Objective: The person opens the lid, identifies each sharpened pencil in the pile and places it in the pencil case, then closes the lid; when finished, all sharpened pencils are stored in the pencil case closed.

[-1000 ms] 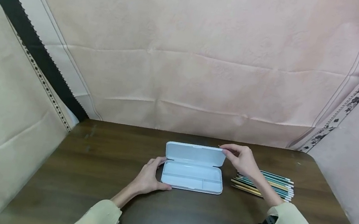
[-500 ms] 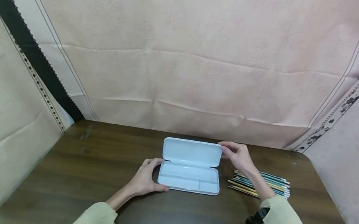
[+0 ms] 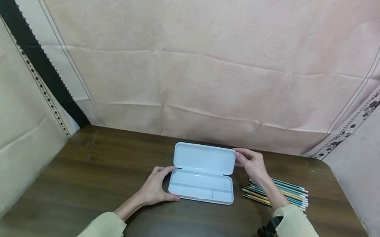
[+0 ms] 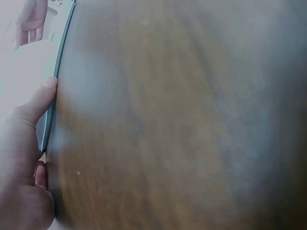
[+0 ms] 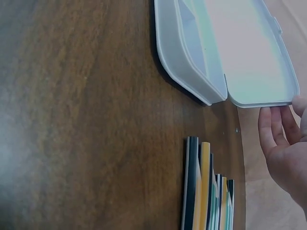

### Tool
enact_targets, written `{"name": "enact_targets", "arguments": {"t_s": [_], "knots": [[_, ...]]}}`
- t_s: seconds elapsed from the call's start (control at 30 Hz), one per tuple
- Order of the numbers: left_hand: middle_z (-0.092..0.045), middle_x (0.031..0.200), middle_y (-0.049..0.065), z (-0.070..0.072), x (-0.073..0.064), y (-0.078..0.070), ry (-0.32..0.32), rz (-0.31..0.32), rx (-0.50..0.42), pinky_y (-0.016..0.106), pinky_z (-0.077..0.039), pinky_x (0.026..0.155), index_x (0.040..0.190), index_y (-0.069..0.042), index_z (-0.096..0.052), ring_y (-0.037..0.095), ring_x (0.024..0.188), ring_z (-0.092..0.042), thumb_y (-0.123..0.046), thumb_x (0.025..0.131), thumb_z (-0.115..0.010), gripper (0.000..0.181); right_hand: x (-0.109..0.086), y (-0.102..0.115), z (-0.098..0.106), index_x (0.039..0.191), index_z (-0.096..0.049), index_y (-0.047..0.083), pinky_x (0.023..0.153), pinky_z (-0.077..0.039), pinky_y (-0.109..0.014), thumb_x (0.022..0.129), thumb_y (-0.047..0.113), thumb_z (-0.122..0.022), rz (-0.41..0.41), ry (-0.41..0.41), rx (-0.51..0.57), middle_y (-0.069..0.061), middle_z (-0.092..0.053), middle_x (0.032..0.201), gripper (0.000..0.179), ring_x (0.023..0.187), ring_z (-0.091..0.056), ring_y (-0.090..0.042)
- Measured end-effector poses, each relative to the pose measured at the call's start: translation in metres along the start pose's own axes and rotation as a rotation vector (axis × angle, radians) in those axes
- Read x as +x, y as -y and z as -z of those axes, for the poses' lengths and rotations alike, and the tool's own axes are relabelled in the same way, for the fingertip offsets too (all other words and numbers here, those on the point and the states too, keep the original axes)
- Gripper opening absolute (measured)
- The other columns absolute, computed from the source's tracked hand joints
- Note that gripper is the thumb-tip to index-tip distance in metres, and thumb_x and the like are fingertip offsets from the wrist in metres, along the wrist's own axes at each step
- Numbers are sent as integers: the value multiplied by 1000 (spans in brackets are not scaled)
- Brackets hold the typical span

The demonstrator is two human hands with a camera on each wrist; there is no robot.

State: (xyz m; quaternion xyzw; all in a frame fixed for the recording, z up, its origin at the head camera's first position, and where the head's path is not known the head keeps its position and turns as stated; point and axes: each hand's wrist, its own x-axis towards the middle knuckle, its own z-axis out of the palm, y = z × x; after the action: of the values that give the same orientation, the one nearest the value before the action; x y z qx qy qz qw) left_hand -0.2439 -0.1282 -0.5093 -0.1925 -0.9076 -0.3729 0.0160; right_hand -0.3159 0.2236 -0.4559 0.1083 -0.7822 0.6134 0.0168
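A pale blue-white pencil case (image 3: 201,187) lies on the table with its lid (image 3: 204,158) raised and leaning back. Its compartments look bare. My left hand (image 3: 155,188) grips the left end, thumb at the front corner and fingers at the back; the left wrist view shows that thumb (image 4: 43,98) against the case's edge. At the lid's right corner, my right hand (image 3: 254,165) pinches between thumb and fingers. In the right wrist view, several fingers (image 5: 268,132) lie behind the lid. A bundle of pencils (image 3: 294,196) lies right of the case, partly hidden by the right forearm.
The brown wooden table (image 3: 193,236) ends at a back edge close behind the lid. Pale cloth (image 3: 212,76) hangs behind it and along both sides. Each wrist wears a black camera.
The lid has swung farther back, with the right hand following its corner. The left hand keeps its hold on the case. The head view has shifted slightly.
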Motion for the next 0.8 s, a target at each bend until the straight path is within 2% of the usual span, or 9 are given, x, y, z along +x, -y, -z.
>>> {"name": "enact_targets", "arguments": {"t_s": [0.13,0.33,0.43,0.53,0.6,0.73,0.8], "knots": [[-48,137,12,0,0,0,12,5,4,50,-42,97,145,-16,-48,31,127,-39,-43,69,-91,91,0,-3,-1,127,-63,-8,87,-51,-50,101,12,-61,-15,-14,-1,-28,-63,119,33,97,-68,-34],[-46,137,13,2,1,0,19,14,-16,50,-42,97,146,-15,-47,31,127,-37,-43,70,-91,92,3,-3,-1,128,-61,-9,87,-50,-52,101,12,-61,-23,-10,11,-28,-63,120,35,99,-68,-35],[-45,137,14,2,2,-1,16,21,-22,51,-42,97,146,-16,-47,31,128,-37,-41,70,-92,91,-1,0,7,126,-63,-8,85,-52,-49,101,15,-63,-16,8,-38,-26,-65,118,34,98,-69,-35],[-45,138,13,1,3,-1,16,15,-21,51,-42,96,146,-16,-47,31,128,-37,-41,70,-92,91,-15,5,23,122,-66,-7,81,-55,-42,100,15,-64,34,45,-142,-24,-68,114,31,98,-68,-39],[-45,138,13,1,3,-1,18,8,-22,50,-42,97,146,-15,-47,31,128,-37,-41,70,-91,91,-30,5,40,118,-69,-5,77,-56,-35,99,13,-64,95,74,-261,-21,-70,109,26,95,-68,-38],[-46,138,12,0,3,-1,18,8,-17,49,-42,97,146,-15,-47,30,128,-36,-41,70,-92,92,-66,2,74,107,-74,-1,67,-52,-27,95,4,-68,249,117,-529,-11,-74,97,14,84,-69,-23],[-46,139,12,0,2,-1,17,15,-13,49,-42,97,146,-15,-47,29,128,-37,-41,70,-92,93,-84,-2,88,101,-76,0,64,-52,-27,90,-3,-71,315,132,-637,-7,-74,93,12,80,-68,-17]]}}
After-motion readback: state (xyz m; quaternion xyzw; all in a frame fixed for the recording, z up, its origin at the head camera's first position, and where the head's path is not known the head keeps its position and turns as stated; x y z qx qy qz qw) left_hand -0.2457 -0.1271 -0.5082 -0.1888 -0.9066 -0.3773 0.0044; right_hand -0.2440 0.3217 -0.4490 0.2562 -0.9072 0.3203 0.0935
